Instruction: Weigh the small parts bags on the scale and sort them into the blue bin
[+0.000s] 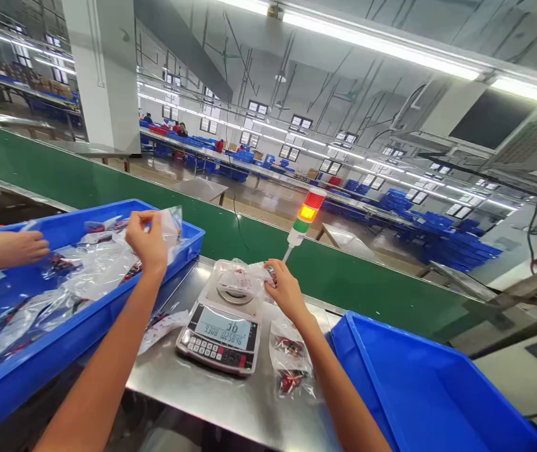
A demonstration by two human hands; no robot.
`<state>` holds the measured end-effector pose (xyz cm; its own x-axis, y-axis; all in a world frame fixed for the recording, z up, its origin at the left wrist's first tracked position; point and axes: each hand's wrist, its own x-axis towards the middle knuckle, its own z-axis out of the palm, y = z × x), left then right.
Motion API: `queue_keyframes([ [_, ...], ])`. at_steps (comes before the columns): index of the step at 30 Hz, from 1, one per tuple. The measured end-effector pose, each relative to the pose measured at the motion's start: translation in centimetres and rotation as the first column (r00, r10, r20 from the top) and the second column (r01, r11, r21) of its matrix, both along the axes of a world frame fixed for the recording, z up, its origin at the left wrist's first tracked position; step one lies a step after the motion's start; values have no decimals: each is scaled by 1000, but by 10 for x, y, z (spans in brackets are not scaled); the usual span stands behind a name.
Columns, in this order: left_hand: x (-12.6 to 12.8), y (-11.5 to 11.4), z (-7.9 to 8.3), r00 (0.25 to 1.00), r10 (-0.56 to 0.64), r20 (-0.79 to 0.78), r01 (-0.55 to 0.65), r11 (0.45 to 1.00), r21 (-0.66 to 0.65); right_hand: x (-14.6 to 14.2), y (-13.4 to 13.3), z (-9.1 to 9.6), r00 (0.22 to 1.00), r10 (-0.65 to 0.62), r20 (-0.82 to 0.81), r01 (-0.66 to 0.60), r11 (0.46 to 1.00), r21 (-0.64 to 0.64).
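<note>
One digital scale [218,336] is set on the steel counter [193,383]. On the scale, one clear bag [242,279] is pinched at its edge by the grip of the right hand [287,292]. Left of the scale, a blue crate [84,314] is heaped with bags, and a second clear bag [171,232] is pinched above it by the grip of the left hand [148,242]. A co-worker's hand [11,248] is reached over that crate. Two further bags [289,358] lie beside the scale, one on each side, and a second blue crate [419,389] is placed to its right.

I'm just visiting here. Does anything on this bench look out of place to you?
One small clear bag lies loose on the steel bench beside the scale, apart from the heap of bags in the blue tray. It looks a little stray, though it may have been put there deliberately.
</note>
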<state>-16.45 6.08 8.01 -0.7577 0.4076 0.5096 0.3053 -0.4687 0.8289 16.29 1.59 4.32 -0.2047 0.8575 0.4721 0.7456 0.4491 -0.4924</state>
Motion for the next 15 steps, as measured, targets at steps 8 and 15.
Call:
queue_keyframes([
  [8,-8,-40,-31,811,126,-572,-185,982,-46,30,-46,-27,744,-276,-609,162,958,-236],
  [15,91,-56,-68,616,-390,-685,326,917,-228,48,-118,-77,515,-510,-689,90,832,-548],
])
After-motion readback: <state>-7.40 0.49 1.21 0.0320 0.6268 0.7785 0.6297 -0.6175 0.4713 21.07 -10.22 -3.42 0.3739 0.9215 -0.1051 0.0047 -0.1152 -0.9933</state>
